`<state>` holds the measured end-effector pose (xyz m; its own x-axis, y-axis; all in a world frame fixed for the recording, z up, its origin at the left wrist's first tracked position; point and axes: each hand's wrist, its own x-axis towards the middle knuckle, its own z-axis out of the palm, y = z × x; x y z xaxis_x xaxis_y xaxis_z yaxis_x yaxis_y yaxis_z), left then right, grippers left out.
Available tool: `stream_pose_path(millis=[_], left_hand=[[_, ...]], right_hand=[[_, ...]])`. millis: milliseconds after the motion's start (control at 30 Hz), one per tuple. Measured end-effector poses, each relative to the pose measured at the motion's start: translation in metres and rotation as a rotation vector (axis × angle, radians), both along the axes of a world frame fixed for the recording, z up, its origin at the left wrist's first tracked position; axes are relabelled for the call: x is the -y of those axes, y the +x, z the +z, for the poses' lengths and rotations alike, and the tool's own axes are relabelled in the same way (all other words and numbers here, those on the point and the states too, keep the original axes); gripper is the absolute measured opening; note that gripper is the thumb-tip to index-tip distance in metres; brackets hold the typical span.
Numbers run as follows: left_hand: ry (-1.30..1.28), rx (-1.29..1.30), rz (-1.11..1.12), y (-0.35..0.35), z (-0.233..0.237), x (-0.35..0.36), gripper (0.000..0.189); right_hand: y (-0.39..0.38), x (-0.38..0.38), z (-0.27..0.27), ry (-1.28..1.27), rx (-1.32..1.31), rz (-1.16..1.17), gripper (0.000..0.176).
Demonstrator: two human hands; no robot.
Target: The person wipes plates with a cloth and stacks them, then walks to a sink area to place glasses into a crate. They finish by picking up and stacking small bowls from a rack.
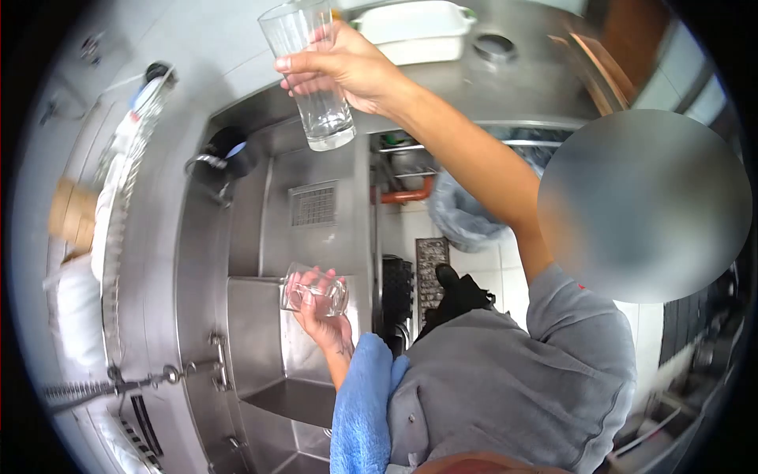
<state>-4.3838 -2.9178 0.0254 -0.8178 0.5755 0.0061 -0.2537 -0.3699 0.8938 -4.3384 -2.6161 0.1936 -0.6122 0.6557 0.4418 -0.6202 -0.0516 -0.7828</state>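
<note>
My right hand (351, 67), at the end of an outstretched arm, is wrapped round a tall clear drinking glass (328, 118). The glass is slightly tilted above the far end of the metal sink (268, 237). Lower down, my left hand (320, 320) grips a short clear glass tumbler (335, 296), tipped on its side over the sink. Its fingers show through the glass. No contents can be made out in either glass. A blue towel (363, 411) hangs over my left shoulder and partly hides that arm.
A white rectangular dish (414, 31) stands on the steel counter (545, 87) near a round opening (495, 47). A dark pot-like item (225, 150) sits by the sink. Left are a rack (130, 174) and a hose (170, 375). A bin with a clear liner (466, 213) stands below.
</note>
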Motion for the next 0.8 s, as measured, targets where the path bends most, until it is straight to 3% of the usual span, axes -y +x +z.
stream_pose_path(millis=[67,367,567,633,700,800], left_hand=[[0.014,-0.009,-0.081,0.012,-0.005,-0.011,0.057],[-0.001,0.070,-0.410,0.093,-0.029,-0.082,0.059],[-0.163,0.013,-0.549,0.180,-0.046,-0.143,0.062],[-0.195,0.021,-0.588,0.211,-0.056,-0.168,0.067],[-0.229,0.048,-0.621,0.243,-0.065,-0.187,0.067],[-0.252,0.052,-0.664,0.287,-0.074,-0.217,0.064]], right_hand=[[0.040,-0.006,-0.016,-0.021,0.023,-0.028,0.077],[0.235,-0.034,-0.097,-0.195,0.084,-0.374,0.076],[0.426,-0.019,-0.207,-0.201,0.501,-0.603,0.060],[0.493,-0.018,-0.262,-0.403,0.493,-0.683,0.063],[0.565,-0.016,-0.304,-0.678,0.657,-0.827,0.078],[0.670,-0.016,-0.379,-1.001,0.737,-0.748,0.091]])
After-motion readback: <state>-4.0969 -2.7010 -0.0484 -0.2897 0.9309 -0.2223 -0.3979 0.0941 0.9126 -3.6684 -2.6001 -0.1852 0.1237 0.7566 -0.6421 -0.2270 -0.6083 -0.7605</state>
